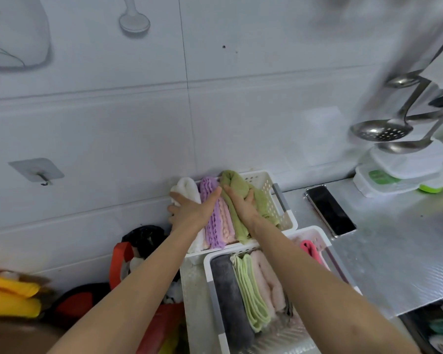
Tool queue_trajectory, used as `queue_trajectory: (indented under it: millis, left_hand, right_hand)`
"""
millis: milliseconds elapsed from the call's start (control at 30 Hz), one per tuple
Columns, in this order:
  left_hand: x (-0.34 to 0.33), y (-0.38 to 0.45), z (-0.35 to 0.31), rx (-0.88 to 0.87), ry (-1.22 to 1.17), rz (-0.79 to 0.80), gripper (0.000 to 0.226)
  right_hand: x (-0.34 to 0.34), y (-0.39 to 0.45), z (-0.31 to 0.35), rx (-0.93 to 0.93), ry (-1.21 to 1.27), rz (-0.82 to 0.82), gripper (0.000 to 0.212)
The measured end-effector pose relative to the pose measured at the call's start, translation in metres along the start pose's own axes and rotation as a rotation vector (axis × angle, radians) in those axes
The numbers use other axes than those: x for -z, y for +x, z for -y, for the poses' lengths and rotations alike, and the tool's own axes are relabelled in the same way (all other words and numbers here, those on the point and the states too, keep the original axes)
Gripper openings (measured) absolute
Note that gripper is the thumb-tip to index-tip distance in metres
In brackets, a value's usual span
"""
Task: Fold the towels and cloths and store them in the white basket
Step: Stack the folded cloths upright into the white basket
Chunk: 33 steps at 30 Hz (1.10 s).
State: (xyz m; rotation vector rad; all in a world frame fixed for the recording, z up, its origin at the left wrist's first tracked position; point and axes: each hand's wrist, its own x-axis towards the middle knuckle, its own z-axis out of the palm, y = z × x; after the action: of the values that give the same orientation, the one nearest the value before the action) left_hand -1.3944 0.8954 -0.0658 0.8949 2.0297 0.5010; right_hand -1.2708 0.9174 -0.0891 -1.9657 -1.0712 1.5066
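A white perforated basket (pixel 274 198) stands against the wall, holding folded cloths on edge: white (pixel 187 187), purple (pixel 214 226), pink (pixel 226 221) and olive green (pixel 234 185). My right hand (pixel 241 203) grips the olive green cloth inside this basket. With straight fingers, my left hand (pixel 192 208) presses against the purple and white cloths, holding them to the left. A second white basket (pixel 315 233) sits nearer to me with a grey towel (pixel 230 295), a light green cloth (pixel 251 295), a pale pink towel (pixel 269 279) and a bright pink cloth (pixel 310 249).
A black phone (pixel 330 210) lies on the metal counter (pixel 394 251) right of the baskets. Stacked plastic containers (pixel 399 172) and hanging ladles (pixel 384 129) are at the right. Bags in red and black (pixel 128 254) sit left of the counter, below the tiled wall.
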Motion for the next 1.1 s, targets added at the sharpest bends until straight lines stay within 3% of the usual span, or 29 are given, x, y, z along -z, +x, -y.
queue_trajectory:
  millis: [100, 167, 267, 367, 400, 500, 567, 633, 733, 800, 933, 1100]
  left_hand:
    - [0.0, -0.002, -0.005, 0.009, 0.085, -0.009, 0.132]
    - [0.001, 0.0, -0.01, 0.026, 0.099, -0.011, 0.133]
    - [-0.004, 0.002, -0.016, 0.04, 0.169, -0.055, 0.136]
    - [-0.012, -0.001, -0.018, 0.024, 0.194, -0.078, 0.14]
    - [-0.014, -0.002, -0.018, 0.017, 0.2, -0.079, 0.14]
    - [-0.014, -0.005, -0.019, 0.021, 0.215, -0.057, 0.136]
    - [-0.012, -0.007, -0.013, -0.116, 0.322, -0.091, 0.121]
    - [-0.009, -0.004, -0.002, -0.544, 0.455, -0.223, 0.092]
    - [-0.006, 0.001, -0.002, -1.12, 0.527, -0.14, 0.062]
    - [-0.012, 0.004, -0.015, -1.165, 0.499, 0.002, 0.059]
    - [-0.022, 0.015, -0.042, -1.17, 0.563, 0.137, 0.047]
    - [-0.03, 0.018, -0.06, -1.111, 0.805, 0.092, 0.047]
  right_hand:
    - [0.012, 0.015, -0.005, 0.012, 0.135, 0.122, 0.119]
    - [0.024, 0.017, -0.004, -0.032, 0.392, 0.171, 0.098]
    - [0.031, 0.029, -0.002, -0.033, 0.468, 0.122, 0.074]
    - [0.017, 0.107, -0.038, -0.061, 0.335, 0.001, 0.129]
    - [0.011, 0.144, -0.055, -0.088, 0.28, -0.011, 0.135]
    - [0.005, 0.187, -0.077, -0.118, 0.154, 0.01, 0.125]
    - [0.011, 0.183, -0.083, -0.036, 0.153, 0.046, 0.118]
    - [0.013, 0.191, -0.091, -0.033, 0.159, 0.089, 0.114]
    - [0.021, 0.139, -0.067, -0.016, 0.174, 0.186, 0.109]
    - [0.029, 0.09, -0.046, 0.07, 0.172, 0.201, 0.089]
    - [0.042, -0.001, -0.016, 0.279, -0.067, 0.145, 0.073]
    - [0.049, -0.06, -0.02, 0.425, -0.364, 0.185, 0.069]
